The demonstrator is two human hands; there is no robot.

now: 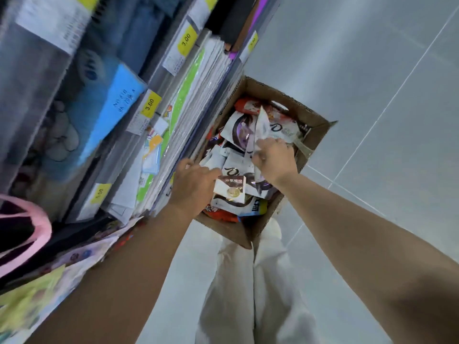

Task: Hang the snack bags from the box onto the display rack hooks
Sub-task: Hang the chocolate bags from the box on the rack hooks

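Both hands reach into the cardboard box [311, 116] on the floor [372, 95] beside the shelf [151, 135]. The right hand [274, 160] pinches a white snack bag [262, 124], upright above the pile of bags [234, 131] mid-box. The left hand [193, 186] lies on bags at the box's left edge; I cannot tell whether it grips one.

Yellow price tag [185, 40], upper centre, shelf edge: "3.00". Second yellow price tag [149, 104], centre left: "3.00". White snack bag [283, 129], centre right: large "D", rest unreadable.
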